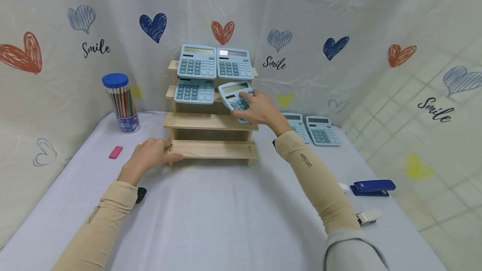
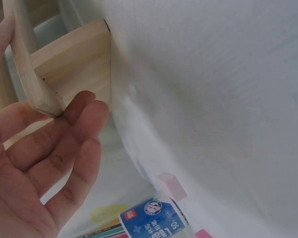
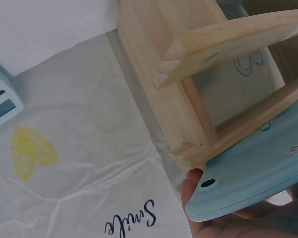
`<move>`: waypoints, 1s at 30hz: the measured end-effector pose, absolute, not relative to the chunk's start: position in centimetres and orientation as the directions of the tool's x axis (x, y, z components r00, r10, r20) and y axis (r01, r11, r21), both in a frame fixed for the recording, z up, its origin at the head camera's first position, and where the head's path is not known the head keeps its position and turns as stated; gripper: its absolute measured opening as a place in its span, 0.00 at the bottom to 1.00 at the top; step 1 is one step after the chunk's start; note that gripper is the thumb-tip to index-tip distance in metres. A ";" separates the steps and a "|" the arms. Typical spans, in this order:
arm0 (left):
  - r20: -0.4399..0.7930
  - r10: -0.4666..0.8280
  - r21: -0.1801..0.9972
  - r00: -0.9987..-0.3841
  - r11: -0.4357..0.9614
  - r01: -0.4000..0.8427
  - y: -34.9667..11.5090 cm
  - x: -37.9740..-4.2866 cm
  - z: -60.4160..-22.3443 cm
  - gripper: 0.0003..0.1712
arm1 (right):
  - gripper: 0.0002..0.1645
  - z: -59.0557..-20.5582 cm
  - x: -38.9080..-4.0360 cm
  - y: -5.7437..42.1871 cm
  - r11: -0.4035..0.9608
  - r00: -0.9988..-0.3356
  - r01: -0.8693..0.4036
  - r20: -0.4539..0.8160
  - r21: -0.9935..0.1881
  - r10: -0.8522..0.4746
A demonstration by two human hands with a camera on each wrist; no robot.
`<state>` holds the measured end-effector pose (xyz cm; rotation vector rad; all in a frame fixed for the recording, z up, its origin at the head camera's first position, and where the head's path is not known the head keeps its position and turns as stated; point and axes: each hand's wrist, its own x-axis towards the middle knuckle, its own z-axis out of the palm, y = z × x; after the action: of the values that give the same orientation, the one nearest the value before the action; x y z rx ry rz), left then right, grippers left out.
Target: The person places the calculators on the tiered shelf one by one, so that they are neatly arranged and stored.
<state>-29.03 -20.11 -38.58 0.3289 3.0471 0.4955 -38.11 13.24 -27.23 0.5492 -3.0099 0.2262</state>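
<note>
Right hand grips a light-blue calculator, fingers curled over its keypad and thumb under the casing, holding it tilted at the right end of the second tier of a stepped wooden rack. The right wrist view shows the calculator's smooth underside resting on the fingers, beside the rack's side post. Left hand lies relaxed and flat on the table, fingertips touching the left end of the rack's lowest step; nothing is gripped. In the left wrist view those fingers sit against the step's cut end.

Rack contents: two calculators side by side on the top tier, keys facing the camera, and one more on the left of the second tier, just beside the held one. The two lower steps carry nothing.

Right of the rack, near the backdrop, two further calculators lie flat on the table. To the left, a clear cylindrical tub w/ blue lid stands upright, packed w/ pencils. A pink eraser lies near it. At the table's right edge: a dark-blue stapler and a smaller white one. Heart-print "Smile" curtain hangs behind.
</note>
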 end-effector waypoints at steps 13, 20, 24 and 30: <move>-0.022 0.207 0.316 -0.978 0.930 0.189 -20.1 -29.1 -38.6 0.51 | 0.60 -27.3 -40.7 10.5 0.941 -0.956 -0.289 0.100 -0.176 -0.275; -0.019 0.207 0.315 -0.978 0.930 0.191 -20.1 -29.1 -38.5 0.50 | 0.66 -26.5 -40.8 9.9 0.952 -0.963 -0.268 0.036 -0.144 -0.266; -0.026 0.204 0.311 -0.979 0.932 0.186 -20.1 -29.1 -38.5 0.50 | 0.64 -26.4 -40.6 10.2 0.945 -0.957 -0.288 0.027 -0.157 -0.288; -0.029 0.202 0.313 -0.979 0.932 0.183 -20.0 -29.1 -38.6 0.50 | 0.64 -26.7 -40.8 10.3 0.938 -0.953 -0.302 0.044 -0.169 -0.299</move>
<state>-29.14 -20.01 -38.63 0.3017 3.0277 0.4812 -40.78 10.33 -26.69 0.4770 -3.0752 0.2730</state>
